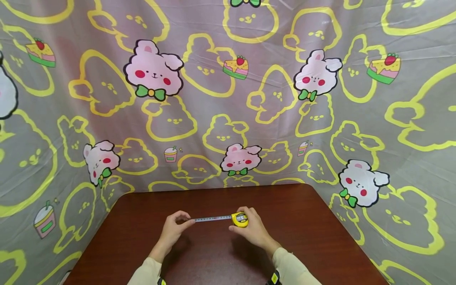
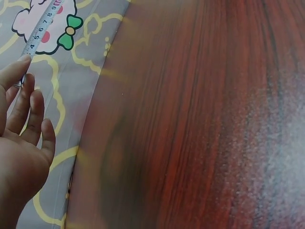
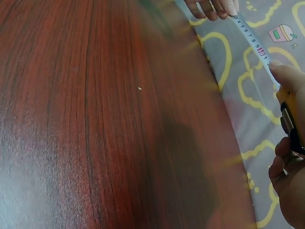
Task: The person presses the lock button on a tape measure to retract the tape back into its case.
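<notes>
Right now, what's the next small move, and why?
Probably ease the right hand toward the left hand, letting the blade wind back under control. The left pinches its end, the right grips the yellow case, and the blade spans the gap, out past its red 10 mark, with no object along it.

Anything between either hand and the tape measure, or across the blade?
Nothing visible. The right hand grips the yellow tape measure case, the left hand pinches the free end of the graduated blade, and nothing crosses the span between them.
</notes>
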The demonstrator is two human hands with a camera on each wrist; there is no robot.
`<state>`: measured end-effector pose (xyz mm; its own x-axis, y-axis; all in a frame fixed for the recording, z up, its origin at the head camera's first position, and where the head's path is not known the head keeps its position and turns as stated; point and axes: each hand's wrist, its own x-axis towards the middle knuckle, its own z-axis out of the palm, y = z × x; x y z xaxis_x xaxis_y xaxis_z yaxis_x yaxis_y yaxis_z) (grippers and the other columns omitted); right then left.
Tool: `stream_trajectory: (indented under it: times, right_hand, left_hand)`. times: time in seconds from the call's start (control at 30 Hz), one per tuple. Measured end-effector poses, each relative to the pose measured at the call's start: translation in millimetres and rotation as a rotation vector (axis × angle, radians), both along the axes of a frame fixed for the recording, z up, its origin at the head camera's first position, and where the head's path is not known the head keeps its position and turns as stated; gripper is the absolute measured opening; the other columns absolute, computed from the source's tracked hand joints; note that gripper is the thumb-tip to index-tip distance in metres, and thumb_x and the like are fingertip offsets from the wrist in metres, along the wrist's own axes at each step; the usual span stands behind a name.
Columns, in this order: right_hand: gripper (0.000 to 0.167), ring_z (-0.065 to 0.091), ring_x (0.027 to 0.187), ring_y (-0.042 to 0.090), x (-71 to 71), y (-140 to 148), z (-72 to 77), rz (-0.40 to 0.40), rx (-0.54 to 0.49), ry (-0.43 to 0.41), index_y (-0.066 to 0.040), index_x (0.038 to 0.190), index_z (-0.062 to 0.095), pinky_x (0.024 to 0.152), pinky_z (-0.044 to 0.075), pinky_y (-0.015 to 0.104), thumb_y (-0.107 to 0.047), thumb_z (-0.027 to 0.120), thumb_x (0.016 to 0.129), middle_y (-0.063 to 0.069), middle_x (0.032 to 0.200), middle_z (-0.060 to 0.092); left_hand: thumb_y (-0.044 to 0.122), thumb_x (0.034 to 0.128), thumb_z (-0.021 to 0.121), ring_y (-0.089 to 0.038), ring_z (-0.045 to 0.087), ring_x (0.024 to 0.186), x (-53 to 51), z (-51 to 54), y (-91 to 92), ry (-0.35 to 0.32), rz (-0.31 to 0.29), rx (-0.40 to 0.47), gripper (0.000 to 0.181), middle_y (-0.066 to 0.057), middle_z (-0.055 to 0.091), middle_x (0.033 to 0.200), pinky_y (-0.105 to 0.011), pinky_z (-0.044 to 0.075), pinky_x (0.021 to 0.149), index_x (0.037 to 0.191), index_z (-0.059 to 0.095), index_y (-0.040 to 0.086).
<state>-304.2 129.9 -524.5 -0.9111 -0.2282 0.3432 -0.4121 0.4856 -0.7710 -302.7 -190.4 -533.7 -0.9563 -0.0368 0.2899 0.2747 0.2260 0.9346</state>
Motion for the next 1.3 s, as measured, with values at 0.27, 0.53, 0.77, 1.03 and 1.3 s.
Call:
stream_trajectory:
  times: [0.27, 0.53, 0.77, 1.03, 1.3]
  right_hand:
    - [0.058, 0.052, 0.095, 0.021, 0.7, -2, 3.5, 0.000, -0.003, 0.001, -0.015, 0.122, 0.059, 0.074, 0.053, 0.030, -0.040, 0.090, 0.079, 0.002, 0.105, 0.049]
    - [0.059, 0.052, 0.096, 0.021, -0.2, -6, 1.3, 0.014, 0.012, -0.006, -0.015, 0.122, 0.059, 0.075, 0.053, 0.031, -0.041, 0.090, 0.080, 0.002, 0.104, 0.049]
    - [0.058, 0.053, 0.096, 0.020, 0.4, -8, -0.5, 0.024, 0.008, -0.008, -0.016, 0.122, 0.059, 0.076, 0.053, 0.031, -0.042, 0.090, 0.080, 0.002, 0.104, 0.049]
    - [0.060, 0.053, 0.096, 0.020, 0.6, -14, -2.3, 0.021, -0.009, 0.000, -0.015, 0.122, 0.059, 0.075, 0.053, 0.029, -0.041, 0.091, 0.079, 0.002, 0.104, 0.049]
    - [0.058, 0.052, 0.094, 0.020, 3.5, -20, -0.6, 0.007, -0.020, -0.011, -0.018, 0.122, 0.059, 0.074, 0.052, 0.030, -0.041, 0.091, 0.079, 0.002, 0.105, 0.048]
  left_hand:
    - [0.013, 0.0841, 0.088, -0.017, 0.062, 0.082, -0.7, 2.6, 2.5, 0.011, 0.001, -0.003, 0.022, -0.005, 0.067, 0.085, -0.029, 0.047, 0.077, 0.093, 0.071, 0.003]
    - [0.013, 0.0824, 0.089, -0.018, 0.063, 0.083, -2.0, 0.5, 8.8, 0.028, -0.016, -0.005, 0.020, -0.002, 0.068, 0.084, -0.030, 0.046, 0.078, 0.090, 0.071, 0.007]
    - [0.015, 0.0829, 0.089, -0.019, 0.062, 0.084, -1.9, 0.0, 14.6, 0.007, -0.042, 0.017, 0.023, -0.005, 0.067, 0.085, -0.031, 0.046, 0.079, 0.092, 0.071, 0.005]
    - [0.009, 0.0821, 0.089, -0.016, 0.062, 0.080, -2.4, 0.2, 21.7, 0.038, -0.019, 0.009, 0.019, -0.002, 0.067, 0.082, -0.030, 0.045, 0.077, 0.090, 0.071, 0.005]
    - [-0.002, 0.0821, 0.085, -0.016, 0.061, 0.079, 10.0, 18.3, 33.0, 0.044, 0.001, 0.007, 0.017, -0.007, 0.067, 0.081, -0.030, 0.045, 0.077, 0.090, 0.069, -0.004]
